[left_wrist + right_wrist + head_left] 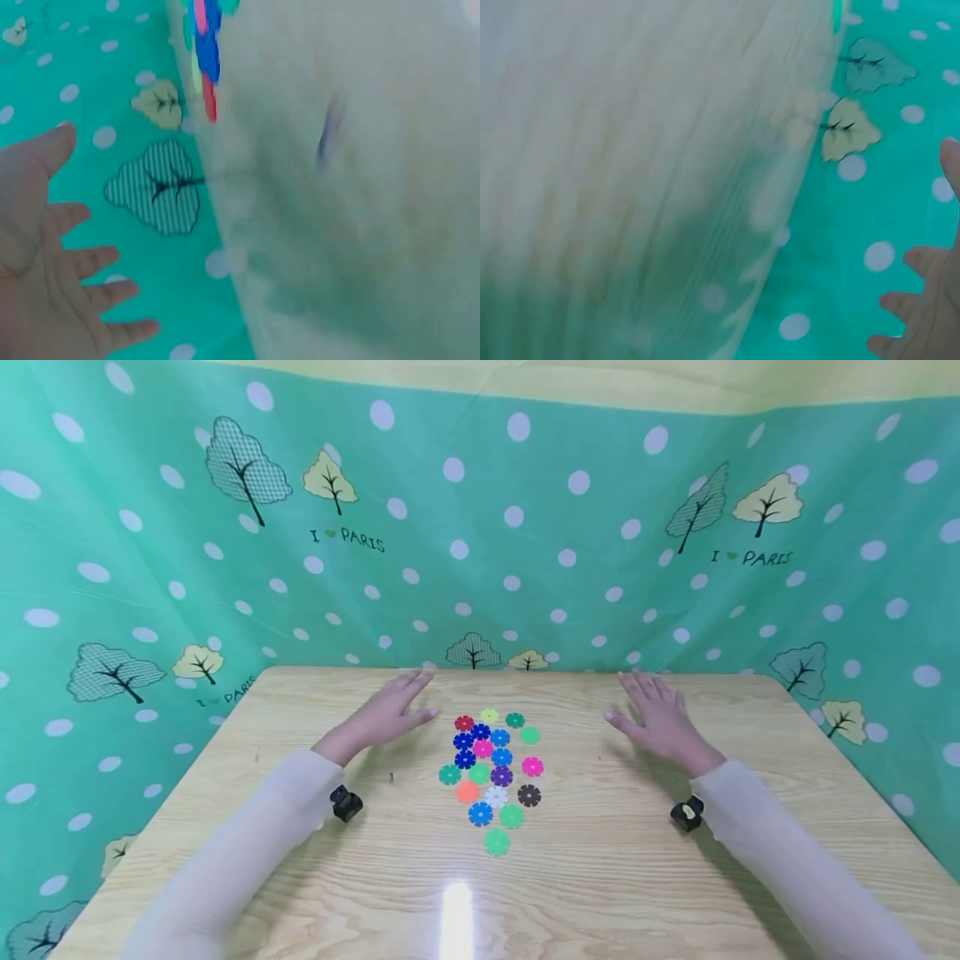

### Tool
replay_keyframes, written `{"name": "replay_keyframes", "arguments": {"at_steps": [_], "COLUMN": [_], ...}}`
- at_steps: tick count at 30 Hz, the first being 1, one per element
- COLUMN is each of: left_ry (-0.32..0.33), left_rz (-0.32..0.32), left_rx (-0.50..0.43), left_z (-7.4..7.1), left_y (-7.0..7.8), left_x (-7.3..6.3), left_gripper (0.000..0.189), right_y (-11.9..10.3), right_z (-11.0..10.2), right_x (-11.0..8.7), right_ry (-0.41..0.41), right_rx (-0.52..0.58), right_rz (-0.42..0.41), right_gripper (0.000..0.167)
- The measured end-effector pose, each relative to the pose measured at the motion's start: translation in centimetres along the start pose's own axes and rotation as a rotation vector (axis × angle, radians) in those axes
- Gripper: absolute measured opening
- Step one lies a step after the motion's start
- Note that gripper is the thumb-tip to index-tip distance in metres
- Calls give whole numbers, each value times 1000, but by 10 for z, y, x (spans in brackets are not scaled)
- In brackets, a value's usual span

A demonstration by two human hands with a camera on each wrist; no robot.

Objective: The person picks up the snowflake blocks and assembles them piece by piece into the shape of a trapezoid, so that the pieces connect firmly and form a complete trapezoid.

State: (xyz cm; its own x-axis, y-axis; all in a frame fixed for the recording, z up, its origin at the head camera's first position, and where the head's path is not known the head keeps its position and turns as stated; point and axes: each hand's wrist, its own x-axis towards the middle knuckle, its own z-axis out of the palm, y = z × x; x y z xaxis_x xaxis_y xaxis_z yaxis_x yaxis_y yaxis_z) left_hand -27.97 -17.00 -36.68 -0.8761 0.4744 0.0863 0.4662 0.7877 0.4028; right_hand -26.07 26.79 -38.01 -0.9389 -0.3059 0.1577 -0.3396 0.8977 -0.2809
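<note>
Head view: left hand [382, 717] and right hand [663, 723], empty, fingers spread; notched discs [501, 776] lie between the thumbs. Handling seems unstarted; gripping needs inward reach.

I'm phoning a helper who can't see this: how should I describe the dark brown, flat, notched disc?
On the pale wood-grain table, between the left hand and right hand, lies a cluster of colourful notched discs. In the head view, the dark brown disc lies at its right edge, below a bright pink disc. No other disc is brown.

Left wrist view: discs [211, 46] cropped above, tabletop [397, 225] blurred.
</note>
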Motion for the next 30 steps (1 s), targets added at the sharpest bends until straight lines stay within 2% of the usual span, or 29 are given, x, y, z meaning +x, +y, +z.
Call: {"name": "replay_keyframes", "arguments": {"at_steps": [4, 8, 10, 16, 19, 21, 25, 30], "left_ry": [14, 23, 24, 22, 15, 3, -13, -12], "left_rz": [23, -17, -62, -241, -304, -323, -319, -307], "left_rx": [-191, -411, -507, -714, -796, -837, -899, -900], "left_z": [7, 19, 26, 44, 48, 49, 54, 59], "left_y": [7, 16, 21, 35, 40, 42, 44, 43], "left_x": [-7, -18, -24, -36, -40, -43, -48, -48], "left_gripper": [74, 71, 68, 60, 57, 57, 57, 56], "right_y": [-13, -30, -39, -65, -72, -75, -80, -80], "right_z": [-2, 2, 6, 21, 27, 30, 35, 44], "right_x": [-6, -12, -15, -21, -20, -17, -12, -4], "right_ry": [39, 4, -37, -165, -203, -227, -287, -335], "right_rx": [90, 246, 334, 547, 619, 658, 738, 784], "right_rz": [-104, -154, -132, -45, -54, -69, -62, -56], "right_gripper": [79, 72, 70, 65, 61, 59, 58, 59]}}
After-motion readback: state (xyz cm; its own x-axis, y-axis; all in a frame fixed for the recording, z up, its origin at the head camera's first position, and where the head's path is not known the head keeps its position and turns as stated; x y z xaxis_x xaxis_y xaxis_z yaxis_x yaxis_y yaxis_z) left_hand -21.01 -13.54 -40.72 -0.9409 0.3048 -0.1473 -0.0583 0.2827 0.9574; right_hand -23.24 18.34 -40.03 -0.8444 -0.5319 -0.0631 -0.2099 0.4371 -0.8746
